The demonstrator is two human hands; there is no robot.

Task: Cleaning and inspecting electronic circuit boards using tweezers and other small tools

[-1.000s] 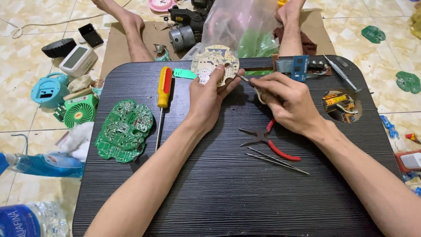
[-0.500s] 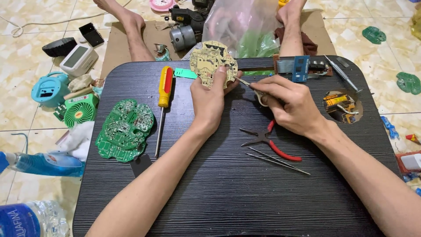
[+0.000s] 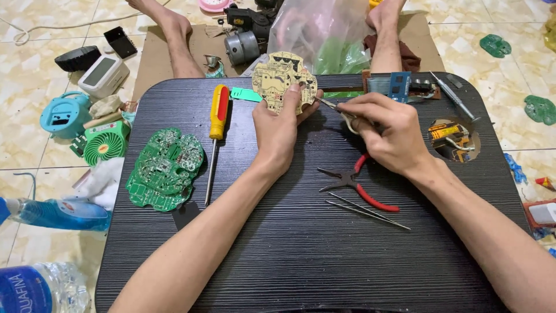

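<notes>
My left hand (image 3: 279, 128) holds a round beige circuit board (image 3: 280, 80) upright at the far edge of the black lap table (image 3: 301, 249). My right hand (image 3: 389, 132) grips a thin metal tool (image 3: 331, 106), its tip touching the board's right edge. Red-handled pliers (image 3: 359, 188) and metal tweezers (image 3: 365, 211) lie on the table just below my right hand. A green circuit board (image 3: 165, 168) and a red and yellow screwdriver (image 3: 216, 126) lie to the left of my left forearm.
A small blue board with a ribbon cable (image 3: 399, 86) and a metal pen-like tool (image 3: 453, 95) lie at the table's far right, near a round hole holding parts (image 3: 453, 139). On the floor: a green mini fan (image 3: 104, 142), a blue gadget (image 3: 62, 115), a motor (image 3: 242, 46), a plastic bag (image 3: 324, 35), water bottles.
My left hand has tipped the round board up and turned it, so its beige printed side now faces me. My right hand stays at its right edge with the thin tool.
</notes>
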